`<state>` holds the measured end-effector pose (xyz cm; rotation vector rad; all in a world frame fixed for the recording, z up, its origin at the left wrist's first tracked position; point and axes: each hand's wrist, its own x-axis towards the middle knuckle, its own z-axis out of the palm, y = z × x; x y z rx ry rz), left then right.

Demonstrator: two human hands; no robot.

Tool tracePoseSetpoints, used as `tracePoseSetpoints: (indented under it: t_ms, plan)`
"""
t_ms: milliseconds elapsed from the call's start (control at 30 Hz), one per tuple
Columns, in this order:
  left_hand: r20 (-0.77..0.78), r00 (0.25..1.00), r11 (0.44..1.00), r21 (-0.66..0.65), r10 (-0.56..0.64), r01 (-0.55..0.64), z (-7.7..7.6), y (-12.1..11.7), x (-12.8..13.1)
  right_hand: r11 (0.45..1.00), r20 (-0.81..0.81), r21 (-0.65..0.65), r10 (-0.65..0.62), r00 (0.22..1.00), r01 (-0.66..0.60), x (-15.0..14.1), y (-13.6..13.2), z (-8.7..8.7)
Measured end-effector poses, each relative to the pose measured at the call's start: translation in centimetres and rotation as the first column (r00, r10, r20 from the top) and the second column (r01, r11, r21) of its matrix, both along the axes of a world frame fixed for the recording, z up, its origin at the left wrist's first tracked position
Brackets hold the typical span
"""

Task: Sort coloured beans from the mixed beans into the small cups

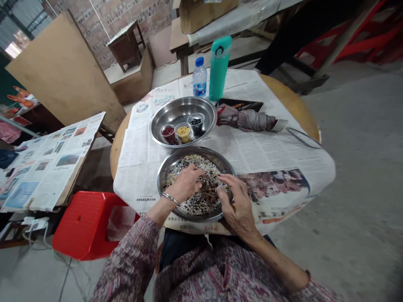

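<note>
A steel basin (163, 191) in front of me holds a mix of white grains with dark, yellow and red beans (197, 205). My left hand (185, 183), with a silver bangle at the wrist, is over the mix from the left; its thumb and forefinger look apart at the grains. At the basin's right rim is my right hand (237, 205), thumb and fingers spread, fingertips near the beans. Just behind, a second steel basin (160, 115) contains small clear cups: red beans (168, 132), yellow beans (183, 132) and black beans (196, 123).
Newspaper (270, 151) covers the round table. Toward the back stand a water bottle (199, 77) and a green bottle (220, 67), near a folded grey umbrella (248, 119) and a dark flat object (242, 105). A red stool (85, 224) and a newspaper-covered table (53, 163) are at left.
</note>
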<state>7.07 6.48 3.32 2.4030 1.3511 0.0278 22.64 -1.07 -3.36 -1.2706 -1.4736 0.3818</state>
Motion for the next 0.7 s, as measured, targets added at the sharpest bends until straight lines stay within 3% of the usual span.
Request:
tracePoseSetpoints:
  t_ms: [200, 367, 567, 700]
  plan:
    - [0.037, 0.995, 0.994, 0.047, 0.092, -0.094, 0.3, 0.7, 0.6, 1.000, -0.005, 0.001, 0.001, 1.000, -0.001, 0.0, 0.0, 0.0]
    - [0.078, 0.977, 0.979, 0.042, 0.198, -0.201, 2.1, -1.1, -1.8, 1.000, -0.008, -0.002, 0.008, 1.000, -0.008, 0.0, 0.0, 0.1]
    - [-0.026, 0.999, 0.995, -0.092, 0.036, -0.039, 3.2, -4.6, -3.3, 1.000, -0.004, 0.005, 0.003, 1.000, -0.003, 0.0, 0.0, -0.1]
    - [-0.040, 0.998, 0.997, 0.052, 0.051, -0.049, 2.7, -3.7, -2.6, 1.000, -0.003, 0.004, -0.004, 1.000, 0.004, 0.0, 0.0, -0.2]
